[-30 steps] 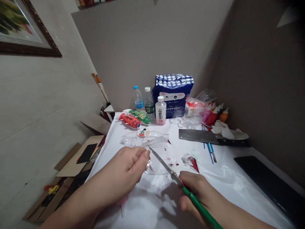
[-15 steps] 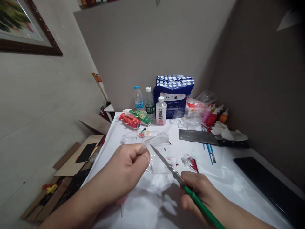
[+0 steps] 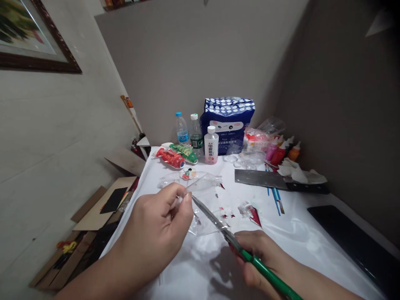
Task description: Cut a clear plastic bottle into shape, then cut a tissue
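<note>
Left hand (image 3: 162, 225) pinched clear plastic (image 3: 203, 228); right hand (image 3: 265, 248), grasping green-handled scissors (image 3: 231, 239), had brought the blades (image 3: 210, 214) closer, apparently cutting into it.

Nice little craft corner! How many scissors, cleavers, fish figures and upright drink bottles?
Scissors: 1 pair, in the right hand
Cleaver: 1
Fish figures: 2 (red fish, green fish)
Upright drink bottles: 3 (blue-capped bottle, green-labelled bottle, white-and-pink bottle)
Total: 7
</note>
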Available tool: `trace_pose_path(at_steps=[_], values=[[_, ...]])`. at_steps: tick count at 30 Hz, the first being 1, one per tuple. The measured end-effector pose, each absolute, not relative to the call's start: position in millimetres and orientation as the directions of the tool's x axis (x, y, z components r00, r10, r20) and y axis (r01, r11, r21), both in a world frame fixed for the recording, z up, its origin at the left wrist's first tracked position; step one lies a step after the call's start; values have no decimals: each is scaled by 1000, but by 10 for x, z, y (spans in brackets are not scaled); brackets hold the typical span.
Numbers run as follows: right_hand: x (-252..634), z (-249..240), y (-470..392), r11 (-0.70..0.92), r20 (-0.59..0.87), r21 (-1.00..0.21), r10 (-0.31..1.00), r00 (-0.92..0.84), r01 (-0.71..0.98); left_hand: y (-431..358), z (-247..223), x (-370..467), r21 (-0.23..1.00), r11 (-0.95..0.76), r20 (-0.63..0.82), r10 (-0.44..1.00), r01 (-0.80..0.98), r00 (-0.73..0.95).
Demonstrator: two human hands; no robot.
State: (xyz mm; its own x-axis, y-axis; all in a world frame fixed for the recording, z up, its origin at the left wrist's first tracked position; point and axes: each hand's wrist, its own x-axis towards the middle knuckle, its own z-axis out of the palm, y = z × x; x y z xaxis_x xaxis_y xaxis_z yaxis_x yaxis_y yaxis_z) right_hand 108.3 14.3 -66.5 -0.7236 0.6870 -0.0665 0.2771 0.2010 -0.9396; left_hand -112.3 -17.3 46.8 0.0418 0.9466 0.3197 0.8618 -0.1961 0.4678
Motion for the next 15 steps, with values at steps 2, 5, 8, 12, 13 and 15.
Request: trace_pose_path(at_steps=[2, 5, 8, 12, 13, 15], values=[[1084, -685, 117, 171, -87, -942, 704, -705, 287, -166, 468, -1130, 445, -193, 319, 947, 874, 47], [1092, -724, 55, 86, -137, -953, 733, -666, 291, -150, 455, -1159, 378, -175, 314, 948, 909, 51], [1117, -756, 17, 72, -123, -963, 738, -663, 259, -136, 439, -1185, 330, -165, 303, 951, 930, 61], [1104, -746, 51, 118, -65, -969, 723, -688, 216, -130, 426, -1182, 342, -176, 288, 955, 923, 75], [1086, -737, 66, 125, -57, -970, 720, -691, 210, -130, 423, -1179, 344, -182, 286, 955, 921, 82], [1049, -725, 86, 112, -66, -971, 724, -687, 211, -133, 420, -1176, 345, -188, 276, 957, 920, 92]])
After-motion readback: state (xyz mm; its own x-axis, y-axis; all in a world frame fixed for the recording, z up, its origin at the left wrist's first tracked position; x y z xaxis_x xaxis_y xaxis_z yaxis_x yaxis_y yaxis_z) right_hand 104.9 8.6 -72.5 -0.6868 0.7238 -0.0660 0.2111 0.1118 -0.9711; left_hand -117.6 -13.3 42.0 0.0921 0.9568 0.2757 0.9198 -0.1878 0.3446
